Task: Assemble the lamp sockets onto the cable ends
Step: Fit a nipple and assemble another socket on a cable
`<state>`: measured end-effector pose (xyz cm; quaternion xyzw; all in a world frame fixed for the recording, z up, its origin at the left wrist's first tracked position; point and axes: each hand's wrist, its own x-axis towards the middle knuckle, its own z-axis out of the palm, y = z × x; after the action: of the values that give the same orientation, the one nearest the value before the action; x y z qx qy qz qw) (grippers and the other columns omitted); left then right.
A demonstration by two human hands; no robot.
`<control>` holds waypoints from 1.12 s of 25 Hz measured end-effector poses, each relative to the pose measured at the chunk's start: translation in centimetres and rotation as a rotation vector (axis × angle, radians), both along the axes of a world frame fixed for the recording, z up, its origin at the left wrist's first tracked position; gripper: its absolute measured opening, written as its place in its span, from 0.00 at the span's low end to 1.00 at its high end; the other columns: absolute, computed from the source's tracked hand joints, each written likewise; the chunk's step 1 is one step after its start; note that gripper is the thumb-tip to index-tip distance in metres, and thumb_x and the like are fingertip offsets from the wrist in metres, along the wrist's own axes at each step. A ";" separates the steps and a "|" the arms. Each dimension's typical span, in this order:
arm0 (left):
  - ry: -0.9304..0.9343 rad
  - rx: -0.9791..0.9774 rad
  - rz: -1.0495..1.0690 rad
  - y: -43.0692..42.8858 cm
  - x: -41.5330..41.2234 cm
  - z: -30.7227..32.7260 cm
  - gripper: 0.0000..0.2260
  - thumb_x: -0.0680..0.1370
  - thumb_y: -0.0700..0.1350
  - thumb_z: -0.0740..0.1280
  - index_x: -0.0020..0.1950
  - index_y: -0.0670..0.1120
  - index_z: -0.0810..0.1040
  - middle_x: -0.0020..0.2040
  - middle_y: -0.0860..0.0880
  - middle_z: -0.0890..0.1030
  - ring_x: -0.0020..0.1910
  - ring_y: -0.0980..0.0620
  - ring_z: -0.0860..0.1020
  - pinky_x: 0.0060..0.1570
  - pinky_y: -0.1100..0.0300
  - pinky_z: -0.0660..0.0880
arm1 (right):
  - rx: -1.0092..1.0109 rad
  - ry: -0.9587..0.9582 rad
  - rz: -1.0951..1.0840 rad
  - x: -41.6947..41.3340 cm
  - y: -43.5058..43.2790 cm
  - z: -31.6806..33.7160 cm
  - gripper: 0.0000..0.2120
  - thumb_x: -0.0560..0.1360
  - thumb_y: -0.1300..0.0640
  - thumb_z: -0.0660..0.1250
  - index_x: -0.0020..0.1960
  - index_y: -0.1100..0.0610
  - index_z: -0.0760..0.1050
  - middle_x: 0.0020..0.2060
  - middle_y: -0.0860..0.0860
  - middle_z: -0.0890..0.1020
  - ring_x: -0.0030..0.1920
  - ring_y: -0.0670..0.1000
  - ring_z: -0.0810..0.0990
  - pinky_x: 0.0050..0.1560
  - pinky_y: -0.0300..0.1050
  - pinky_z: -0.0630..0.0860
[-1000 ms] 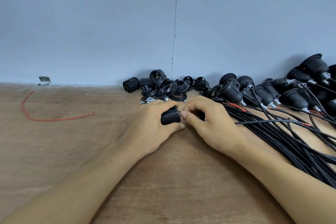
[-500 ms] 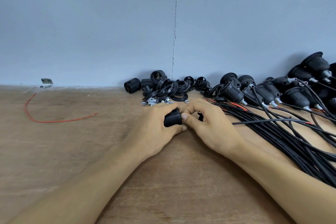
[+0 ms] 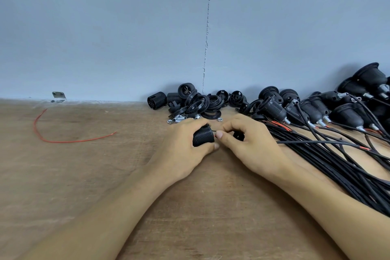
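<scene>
Gripped in curled left hand (image 3: 181,145): ribbed black socket shell (image 3: 203,138), just in front of loose socket-parts pile (image 3: 196,103). Pinched between right hand (image 3: 251,145) thumb and forefinger, at shell's end: thin cable wire (image 3: 215,131).

There is one view only, from a camera worn on the person's head. It faces forward and a little down, across the wooden worktop (image 3: 63,175) toward the blue-grey wall (image 3: 105,27), which fills the upper part of the frame. The lens is wide. The camera is close: the left hand (image 3: 179,145) and the right hand (image 3: 253,148) meet near the middle of the frame, low and large.
</scene>
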<state>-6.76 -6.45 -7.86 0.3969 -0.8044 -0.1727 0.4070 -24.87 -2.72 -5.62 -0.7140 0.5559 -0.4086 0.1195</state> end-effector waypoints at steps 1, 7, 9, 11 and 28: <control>-0.003 0.003 0.002 0.0 0.0 -0.1 0.14 0.71 0.52 0.77 0.54 0.58 0.79 0.45 0.58 0.80 0.48 0.61 0.76 0.45 0.71 0.69 | 0.006 0.013 0.008 0.1 0.0 0.0 0.04 0.76 0.58 0.72 0.42 0.54 0.81 0.42 0.46 0.80 0.44 0.40 0.76 0.44 0.27 0.66; -0.031 0.025 -0.020 0.2 -0.1 0.0 0.11 0.71 0.53 0.78 0.50 0.56 0.80 0.42 0.57 0.79 0.45 0.58 0.77 0.42 0.65 0.70 | 0.039 0.044 0.033 0.3 0.3 0.0 0.05 0.77 0.61 0.70 0.42 0.57 0.79 0.41 0.45 0.76 0.42 0.35 0.72 0.43 0.27 0.65; -0.039 0.025 -0.019 0.4 -0.1 0.1 0.11 0.71 0.53 0.78 0.50 0.55 0.81 0.43 0.57 0.80 0.45 0.58 0.77 0.44 0.63 0.72 | 0.034 0.049 0.034 0.4 0.3 0.0 0.05 0.77 0.61 0.70 0.42 0.59 0.79 0.43 0.47 0.77 0.43 0.37 0.72 0.44 0.27 0.64; -0.046 0.020 -0.020 0.6 -0.2 0.2 0.11 0.71 0.52 0.78 0.50 0.55 0.81 0.43 0.57 0.80 0.45 0.58 0.77 0.46 0.60 0.73 | 0.027 0.049 0.035 0.5 0.3 0.1 0.05 0.77 0.62 0.70 0.43 0.60 0.79 0.44 0.48 0.78 0.44 0.38 0.73 0.44 0.27 0.63; -0.164 0.008 0.023 0.6 -0.4 0.4 0.20 0.76 0.60 0.72 0.66 0.58 0.76 0.53 0.57 0.79 0.54 0.55 0.76 0.55 0.54 0.75 | 0.524 -0.028 0.041 -3.9 -1.0 4.6 0.14 0.74 0.47 0.73 0.58 0.47 0.79 0.52 0.44 0.82 0.54 0.43 0.80 0.57 0.41 0.76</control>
<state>-7.11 -5.90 -7.50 0.4204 -0.8297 -0.1381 0.3404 -28.76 -3.74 -1.02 -0.6640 0.6266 -0.2579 0.3163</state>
